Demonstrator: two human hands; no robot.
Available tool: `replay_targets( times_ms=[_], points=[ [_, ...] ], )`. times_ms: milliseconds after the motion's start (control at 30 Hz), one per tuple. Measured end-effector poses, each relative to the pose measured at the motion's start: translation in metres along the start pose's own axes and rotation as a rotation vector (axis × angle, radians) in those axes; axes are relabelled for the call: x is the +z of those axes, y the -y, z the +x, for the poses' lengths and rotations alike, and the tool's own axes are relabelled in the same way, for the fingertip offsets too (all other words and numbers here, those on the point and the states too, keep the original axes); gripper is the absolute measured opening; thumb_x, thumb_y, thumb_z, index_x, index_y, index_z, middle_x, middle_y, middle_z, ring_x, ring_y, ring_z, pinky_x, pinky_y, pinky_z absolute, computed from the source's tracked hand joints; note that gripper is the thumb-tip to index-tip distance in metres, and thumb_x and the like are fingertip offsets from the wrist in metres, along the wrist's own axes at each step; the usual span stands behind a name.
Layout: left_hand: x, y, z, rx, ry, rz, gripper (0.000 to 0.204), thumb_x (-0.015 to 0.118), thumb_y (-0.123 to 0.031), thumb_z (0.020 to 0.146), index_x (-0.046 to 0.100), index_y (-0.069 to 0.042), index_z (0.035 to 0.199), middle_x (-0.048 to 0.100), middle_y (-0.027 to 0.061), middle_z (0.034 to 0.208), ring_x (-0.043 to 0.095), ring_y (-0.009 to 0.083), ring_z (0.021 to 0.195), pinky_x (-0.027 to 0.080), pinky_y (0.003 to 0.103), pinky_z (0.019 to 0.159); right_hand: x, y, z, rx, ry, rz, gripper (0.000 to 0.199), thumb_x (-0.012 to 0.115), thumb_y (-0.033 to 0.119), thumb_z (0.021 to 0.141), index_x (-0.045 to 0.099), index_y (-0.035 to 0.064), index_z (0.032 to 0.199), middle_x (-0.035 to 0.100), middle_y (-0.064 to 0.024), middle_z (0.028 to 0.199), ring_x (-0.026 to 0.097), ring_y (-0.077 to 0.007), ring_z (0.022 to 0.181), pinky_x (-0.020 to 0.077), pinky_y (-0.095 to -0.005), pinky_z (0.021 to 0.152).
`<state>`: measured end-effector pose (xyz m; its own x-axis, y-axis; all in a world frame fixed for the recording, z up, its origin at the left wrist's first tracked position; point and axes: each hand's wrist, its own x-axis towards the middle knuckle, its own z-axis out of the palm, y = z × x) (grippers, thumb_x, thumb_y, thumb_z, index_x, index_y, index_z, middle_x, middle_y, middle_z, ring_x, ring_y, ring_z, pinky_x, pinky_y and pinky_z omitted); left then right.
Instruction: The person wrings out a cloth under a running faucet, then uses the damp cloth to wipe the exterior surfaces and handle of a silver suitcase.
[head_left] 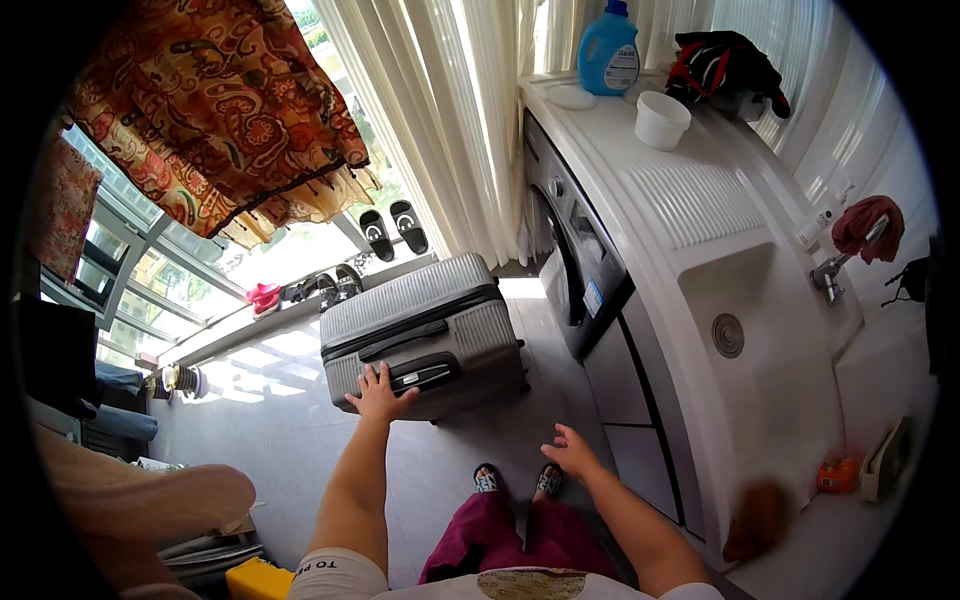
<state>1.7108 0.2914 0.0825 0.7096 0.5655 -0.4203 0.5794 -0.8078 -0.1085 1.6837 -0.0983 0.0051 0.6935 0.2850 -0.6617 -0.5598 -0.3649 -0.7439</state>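
Grey ribbed hard-shell suitcase (425, 335) stands on the tiled floor (280, 420) beside the front-loading washing machine (575, 265). Left hand (380, 393) rests spread-fingered by its handle; right hand (570, 452) hovers open, empty. Unheld, it could tip or roll.

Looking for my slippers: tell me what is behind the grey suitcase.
Behind the grey suitcase, a window ledge holds dark slippers and a red pair; two more slippers lie higher up. The floor directly behind the suitcase is hidden.
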Motion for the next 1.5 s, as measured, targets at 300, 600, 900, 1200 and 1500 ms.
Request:
replay_targets(
  times_ms=[300, 600, 900, 1200, 1500],
  points=[
    [-0.036, 0.020, 0.073, -0.017, -0.019, -0.014, 0.113, 0.065, -0.076, 0.068, 0.017, -0.022, 0.155, 0.015, 0.0179, 0.160, 0.019, 0.0379, 0.146, 0.012, 0.071, 0.108, -0.031, 0.014, 0.021, 0.078, 0.035, 0.173, 0.070, 0.075, 0.025, 0.083, 0.043, 0.0020, 0.141, 0.057, -0.0209, 0.127, 0.058, -0.0229, 0.113, 0.0488, -0.0356, 0.094],
    [-0.003, 0.004, 0.041, -0.037, 0.006, 0.073, 0.113, 0.060, -0.080, 0.069, 0.025, -0.014, 0.153, 0.025, 0.0238, 0.155, 0.029, 0.0411, 0.140, 0.010, 0.071, 0.108, -0.064, 0.082, -0.022, -0.004, -0.056, 0.381, 0.051, 0.068, 0.013, 0.090, 0.048, -0.0005, 0.135, 0.061, -0.0137, 0.120, 0.060, -0.0171, 0.108, 0.0483, -0.0302, 0.094],
    [0.000, 0.007, 0.023, -0.176, 0.103, 0.019, 0.109, 0.064, -0.071, 0.072, 0.017, -0.019, 0.155, 0.018, 0.0174, 0.159, 0.026, 0.0364, 0.144, 0.013, 0.070, 0.109, -0.155, 0.113, -0.103, -0.087, -0.189, 0.444, 0.047, 0.065, 0.012, 0.092, 0.049, -0.0006, 0.135, 0.058, -0.0139, 0.124, 0.057, -0.0167, 0.113, 0.0456, -0.0300, 0.098],
    [0.009, 0.006, 0.025, -0.253, 0.179, 0.026, 0.092, 0.080, -0.046, 0.064, 0.047, -0.007, 0.140, 0.042, 0.0162, 0.148, 0.042, 0.0361, 0.134, 0.014, 0.072, 0.108, -0.249, 0.105, -0.210, -0.151, -0.363, 0.459, 0.046, 0.065, 0.009, 0.091, 0.050, 0.0040, 0.135, 0.060, -0.0126, 0.122, 0.057, -0.0182, 0.113, 0.0462, -0.0316, 0.096],
    [0.007, -0.185, 0.011, 0.558, -0.086, -0.244, 0.085, 0.077, -0.028, 0.074, 0.035, -0.013, 0.147, 0.022, 0.0157, 0.157, 0.024, 0.0370, 0.144, 0.011, 0.073, 0.107, -0.252, 0.041, -0.247, 0.869, -0.928, -0.653, 0.072, 0.081, 0.038, 0.071, 0.053, 0.0149, 0.133, 0.047, -0.0101, 0.138, 0.035, -0.0314, 0.135, 0.0381, -0.0536, 0.102]
  ],
)
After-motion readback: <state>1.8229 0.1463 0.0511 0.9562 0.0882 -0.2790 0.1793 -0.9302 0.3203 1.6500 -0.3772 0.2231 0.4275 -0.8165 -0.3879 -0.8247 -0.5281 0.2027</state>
